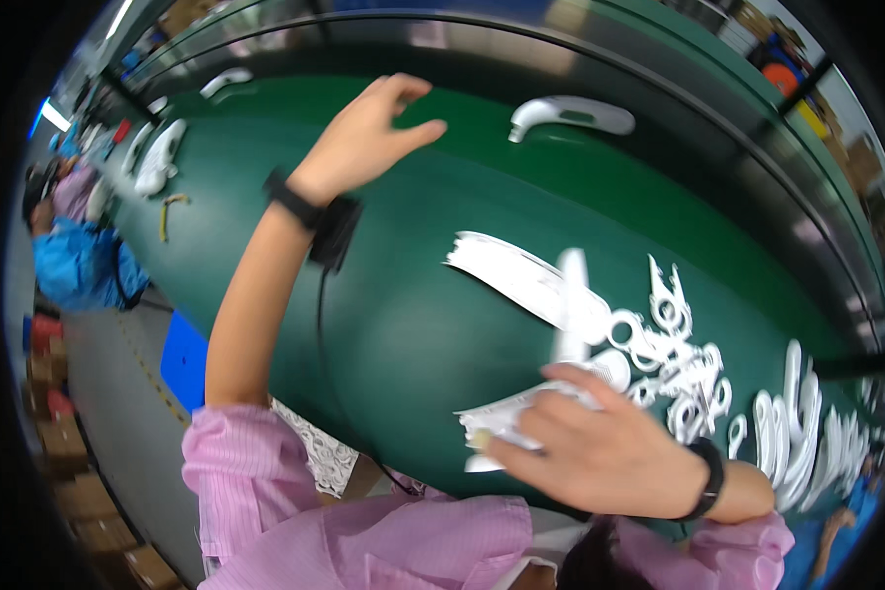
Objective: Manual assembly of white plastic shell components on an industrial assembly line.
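My left hand (369, 138) is raised over the far side of the green table, thumb and fingers apart, with nothing in it. A white curved plastic housing (585, 110) lies to its right. Near the front edge, my right hand (600, 452) has its fingers curled over a white plastic shell piece (506, 418). The hand hides part of that piece. Just beyond stands or lies a narrow white part (572, 295), smeared by motion. It overlaps a long white half-shell (511, 270), whose broad end lies to the right.
A pile of small white ringed parts (683, 369) lies right of my right hand. Several long white shells (796, 423) line the right end. White housings (160, 157) and a yellow tool (170, 214) lie far left. A cable (322, 324) hangs from my left wrist. Co-workers sit at both ends.
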Available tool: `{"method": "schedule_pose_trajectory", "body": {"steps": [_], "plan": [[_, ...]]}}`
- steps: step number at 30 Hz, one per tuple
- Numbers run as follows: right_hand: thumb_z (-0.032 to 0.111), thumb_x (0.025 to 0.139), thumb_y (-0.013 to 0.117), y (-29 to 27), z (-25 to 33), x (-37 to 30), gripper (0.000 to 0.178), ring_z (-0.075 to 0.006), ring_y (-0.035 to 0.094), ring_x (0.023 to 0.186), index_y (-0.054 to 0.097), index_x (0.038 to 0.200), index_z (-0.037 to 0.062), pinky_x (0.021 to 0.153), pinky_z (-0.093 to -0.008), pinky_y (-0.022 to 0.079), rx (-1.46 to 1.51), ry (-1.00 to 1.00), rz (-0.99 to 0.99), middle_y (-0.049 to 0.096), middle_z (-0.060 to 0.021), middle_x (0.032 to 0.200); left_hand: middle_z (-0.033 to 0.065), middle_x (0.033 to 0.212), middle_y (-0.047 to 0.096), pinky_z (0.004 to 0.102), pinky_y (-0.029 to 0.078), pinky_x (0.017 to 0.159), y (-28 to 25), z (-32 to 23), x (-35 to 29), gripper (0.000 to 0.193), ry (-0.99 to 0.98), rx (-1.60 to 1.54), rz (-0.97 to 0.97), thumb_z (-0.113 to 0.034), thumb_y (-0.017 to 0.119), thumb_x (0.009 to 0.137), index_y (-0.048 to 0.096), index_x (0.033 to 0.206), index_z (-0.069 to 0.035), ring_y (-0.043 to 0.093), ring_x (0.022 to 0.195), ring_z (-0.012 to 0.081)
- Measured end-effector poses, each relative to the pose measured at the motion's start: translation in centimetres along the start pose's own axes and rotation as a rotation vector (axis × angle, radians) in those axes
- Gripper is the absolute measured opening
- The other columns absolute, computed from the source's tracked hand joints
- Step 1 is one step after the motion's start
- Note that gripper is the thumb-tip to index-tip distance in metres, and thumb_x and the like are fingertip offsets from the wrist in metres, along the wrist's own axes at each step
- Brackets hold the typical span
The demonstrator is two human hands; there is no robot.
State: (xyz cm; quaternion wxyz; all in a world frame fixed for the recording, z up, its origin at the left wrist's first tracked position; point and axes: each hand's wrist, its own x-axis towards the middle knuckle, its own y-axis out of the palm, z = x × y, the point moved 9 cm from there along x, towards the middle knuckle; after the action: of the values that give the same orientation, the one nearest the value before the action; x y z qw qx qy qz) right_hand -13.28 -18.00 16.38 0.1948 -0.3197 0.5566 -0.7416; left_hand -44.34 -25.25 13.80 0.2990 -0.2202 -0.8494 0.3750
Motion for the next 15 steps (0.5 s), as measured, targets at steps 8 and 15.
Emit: {"method": "schedule_pose_trajectory", "body": {"steps": [8, 15], "plan": [[0.019, 0.085, 0.058, 8.9, 2.1, 3.3, 0.03, -0.0158, 0.056, 0.099, 0.068, 0.111, 0.008, 0.109, -0.0379, 0.037, -0.067, 0.073, -0.064, 0.059, -0.0002, 0.093, 0.0325, 0.129, 0.058, 0.0435, 0.046, 0.105, 19.7, -4.7, 15.4, 0.09, 0.055, 0.379, 0.348, -0.06, 0.071, 0.079, 0.053, 0.132, 0.01, 0.055, 0.125, 0.0421], [0.014, 0.085, 0.06, 1.5, -2.3, -4.6, 0.03, -0.0278, 0.062, 0.11, 0.068, 0.114, 0.009, 0.099, -0.0422, 0.048, 0.08, 0.337, -0.315, 0.066, -0.0085, 0.113, 0.0156, 0.106, 0.073, 0.0433, 0.054, 0.09, 15.5, -3.2, 14.3, 0.037, 0.173, 0.226, 0.118, -0.033, 0.071, 0.083, 0.073, 0.113, -0.011, 0.069, 0.102, 0.034]]}}
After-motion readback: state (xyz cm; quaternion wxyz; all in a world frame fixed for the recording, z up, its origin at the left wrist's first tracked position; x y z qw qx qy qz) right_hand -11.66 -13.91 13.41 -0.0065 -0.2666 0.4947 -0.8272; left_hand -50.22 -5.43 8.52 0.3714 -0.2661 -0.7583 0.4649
